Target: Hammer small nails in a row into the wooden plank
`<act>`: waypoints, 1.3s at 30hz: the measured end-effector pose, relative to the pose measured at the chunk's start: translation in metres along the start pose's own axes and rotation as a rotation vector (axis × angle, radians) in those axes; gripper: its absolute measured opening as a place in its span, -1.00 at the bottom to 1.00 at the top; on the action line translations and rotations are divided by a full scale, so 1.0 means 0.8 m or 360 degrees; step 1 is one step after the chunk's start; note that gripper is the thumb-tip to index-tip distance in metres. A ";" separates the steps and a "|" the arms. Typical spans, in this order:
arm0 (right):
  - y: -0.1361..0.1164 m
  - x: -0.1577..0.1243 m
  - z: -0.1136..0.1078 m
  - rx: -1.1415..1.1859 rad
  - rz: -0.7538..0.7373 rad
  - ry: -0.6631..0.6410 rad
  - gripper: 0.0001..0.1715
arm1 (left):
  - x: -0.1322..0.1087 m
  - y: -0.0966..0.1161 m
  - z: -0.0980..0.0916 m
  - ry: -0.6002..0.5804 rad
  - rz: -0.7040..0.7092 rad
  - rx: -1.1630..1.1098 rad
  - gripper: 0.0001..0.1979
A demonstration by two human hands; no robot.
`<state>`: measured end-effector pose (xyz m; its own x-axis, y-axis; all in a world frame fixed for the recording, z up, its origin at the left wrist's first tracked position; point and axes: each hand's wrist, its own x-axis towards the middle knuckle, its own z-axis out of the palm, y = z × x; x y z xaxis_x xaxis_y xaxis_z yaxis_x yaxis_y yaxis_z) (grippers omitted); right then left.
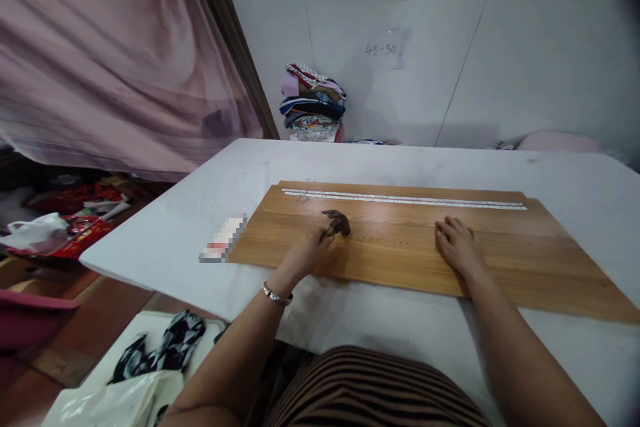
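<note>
A long wooden board (500, 260) lies across a white table (165, 233). My left hand (306, 255) is closed round the handle of a small hammer (337, 221), whose dark head rests on the board. A row of small nails (383, 241) runs along the board between my hands. My right hand (457, 243) lies flat on the board, fingers stretched out, holding nothing. A thin pale strip (405, 199) runs along the board's far edge, with a few loose nails (303, 197) at its left end.
A small blurred packet (223, 238) lies on the table left of the board. Folded clothes (313, 103) are stacked against the back wall. A pink curtain (110, 60) hangs at left, above floor clutter and bags (55, 230).
</note>
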<state>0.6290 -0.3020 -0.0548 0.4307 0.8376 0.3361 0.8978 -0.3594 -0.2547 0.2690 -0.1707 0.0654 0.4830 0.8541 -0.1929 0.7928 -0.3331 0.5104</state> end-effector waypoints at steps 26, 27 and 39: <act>0.000 0.001 0.000 0.0010 -0.0009 -0.0009 -0.52 | 0.001 0.002 -0.004 0.0042 0.0003 -0.0020 -0.72; 0.000 0.001 0.000 0.0006 -0.0008 -0.0010 -0.52 | 0.001 0.001 -0.003 0.0032 0.0000 -0.0008 -0.73; 0.000 0.000 0.002 0.0026 -0.0008 0.0012 -0.53 | -0.001 0.001 -0.003 0.0019 0.0009 -0.0004 -0.71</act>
<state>0.6291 -0.3014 -0.0565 0.4269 0.8362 0.3442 0.8983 -0.3483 -0.2679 0.2685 -0.1710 0.0680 0.4831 0.8569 -0.1800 0.7891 -0.3370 0.5136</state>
